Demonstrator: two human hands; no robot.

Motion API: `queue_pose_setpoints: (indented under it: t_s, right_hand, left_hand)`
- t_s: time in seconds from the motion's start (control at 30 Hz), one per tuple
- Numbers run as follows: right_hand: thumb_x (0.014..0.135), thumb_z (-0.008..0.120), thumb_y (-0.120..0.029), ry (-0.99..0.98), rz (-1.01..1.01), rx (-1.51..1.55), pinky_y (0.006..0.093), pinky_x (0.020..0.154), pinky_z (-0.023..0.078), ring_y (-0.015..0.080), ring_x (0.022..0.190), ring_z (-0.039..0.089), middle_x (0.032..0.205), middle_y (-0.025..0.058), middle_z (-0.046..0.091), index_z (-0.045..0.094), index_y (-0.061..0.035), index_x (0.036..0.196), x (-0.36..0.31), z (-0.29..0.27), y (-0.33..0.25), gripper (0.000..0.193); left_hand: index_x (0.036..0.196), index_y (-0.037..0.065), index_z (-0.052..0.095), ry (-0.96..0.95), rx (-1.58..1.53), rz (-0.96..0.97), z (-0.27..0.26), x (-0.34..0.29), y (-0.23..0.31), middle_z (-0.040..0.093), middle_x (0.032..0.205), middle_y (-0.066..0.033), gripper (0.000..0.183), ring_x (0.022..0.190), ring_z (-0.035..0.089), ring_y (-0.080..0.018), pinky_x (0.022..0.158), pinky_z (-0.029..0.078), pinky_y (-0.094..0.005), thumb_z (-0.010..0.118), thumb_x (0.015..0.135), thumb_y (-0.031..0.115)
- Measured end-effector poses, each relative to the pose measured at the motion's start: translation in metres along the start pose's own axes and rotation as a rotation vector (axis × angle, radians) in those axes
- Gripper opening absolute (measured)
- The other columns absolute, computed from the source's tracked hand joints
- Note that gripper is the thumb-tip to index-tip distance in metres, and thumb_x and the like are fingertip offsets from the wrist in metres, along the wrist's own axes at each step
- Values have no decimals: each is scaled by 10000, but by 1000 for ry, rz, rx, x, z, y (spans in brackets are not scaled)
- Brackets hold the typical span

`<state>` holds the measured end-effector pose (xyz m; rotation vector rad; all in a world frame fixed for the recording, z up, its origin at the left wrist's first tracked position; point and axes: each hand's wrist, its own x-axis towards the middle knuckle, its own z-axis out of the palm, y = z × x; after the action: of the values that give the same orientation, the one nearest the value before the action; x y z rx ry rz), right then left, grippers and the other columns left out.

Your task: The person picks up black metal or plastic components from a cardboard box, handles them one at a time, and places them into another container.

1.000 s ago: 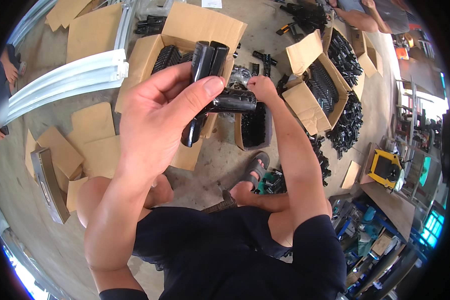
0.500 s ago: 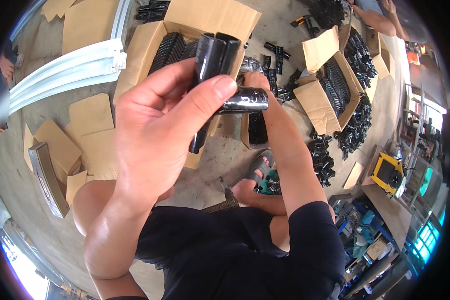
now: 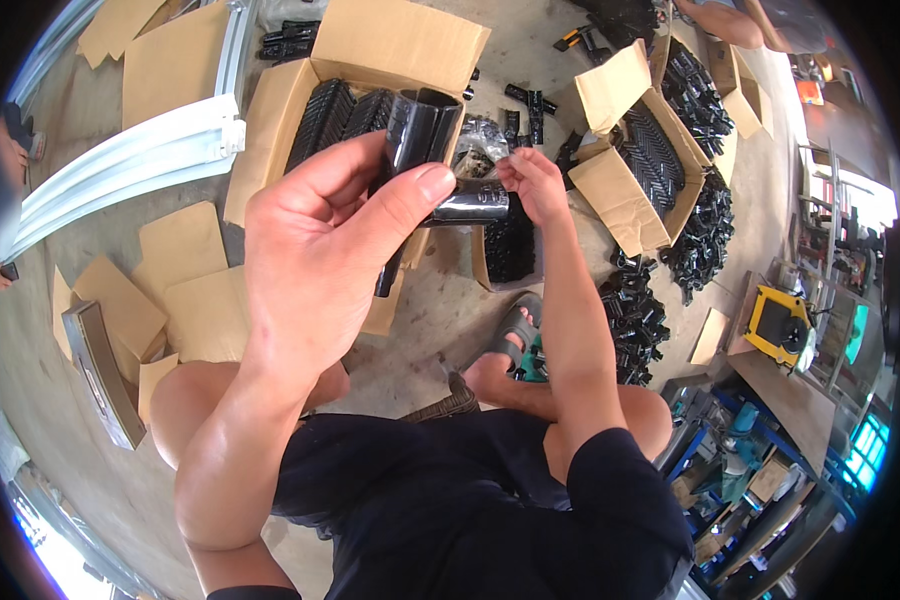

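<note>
My left hand [image 3: 320, 240] is raised close to the camera and grips a black tubular plastic fitting [image 3: 422, 125] with an open round end at the top. A side branch [image 3: 472, 205] of the fitting sticks out to the right. My right hand [image 3: 532, 182] pinches the far end of that branch, next to a crumpled clear plastic bag [image 3: 482, 135]. Below the hands stands an open cardboard box [image 3: 370, 60] filled with ribbed black parts [image 3: 332, 115].
More open cartons [image 3: 630, 170] of black parts stand at the right, with a heap of loose black fittings [image 3: 705, 225] beside them. White metal profiles [image 3: 120, 160] and flat cardboard pieces [image 3: 185, 265] lie at the left. A yellow power tool [image 3: 780, 325] sits at the right. Another person's arm [image 3: 730, 20] shows at the top.
Both hands and the fitting have stayed together; the view has shifted so they sit slightly lower. My right hand has slid outward to the end of the side branch.
</note>
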<state>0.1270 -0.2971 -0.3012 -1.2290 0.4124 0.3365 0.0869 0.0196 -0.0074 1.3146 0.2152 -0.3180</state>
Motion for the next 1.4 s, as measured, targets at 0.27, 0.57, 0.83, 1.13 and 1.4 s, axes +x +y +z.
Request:
queue_pose_setpoints:
  t_s: [0.27,0.57,0.83,1.13,1.4]
  right_hand:
    - [1000,656,-262,-99,34,-112,230,498,326,64,615,429,702,-24,505,693,-14,1084,-24,19,-76,264]
    - [839,751,-307,231,30,-1462,450,832,580,354,923,726,946,157,758,789,-135,944,-56,-3,53,205]
    - [862,699,-222,421,-10,-1377,459,808,570,366,913,721,915,183,742,770,-119,962,-50,6,95,161]
    - [886,679,-301,491,13,-1271,479,823,567,373,924,718,923,188,741,781,-140,933,-59,0,88,196]
    - [958,577,-249,321,134,-1580,438,818,562,322,938,706,1003,174,728,731,-49,954,-30,-31,136,253]
  left_hand:
    - [1165,-46,713,-41,-11,39,8,-10,-8,707,915,13,292,757,556,1,634,429,-155,785,908,72]
    - [1159,-29,727,-35,40,17,3,-16,-7,692,864,37,297,709,507,15,580,380,-155,797,901,100]
    - [1156,-37,719,-60,85,-48,3,-24,-9,697,922,0,278,784,539,-24,683,422,-191,775,909,76]
    - [1168,-27,721,-64,69,-22,13,-26,-14,683,869,41,311,711,508,10,598,399,-167,801,889,87]
    - [1102,-26,739,-212,359,117,27,-29,2,746,824,-56,271,738,654,-47,613,508,-218,782,879,123]
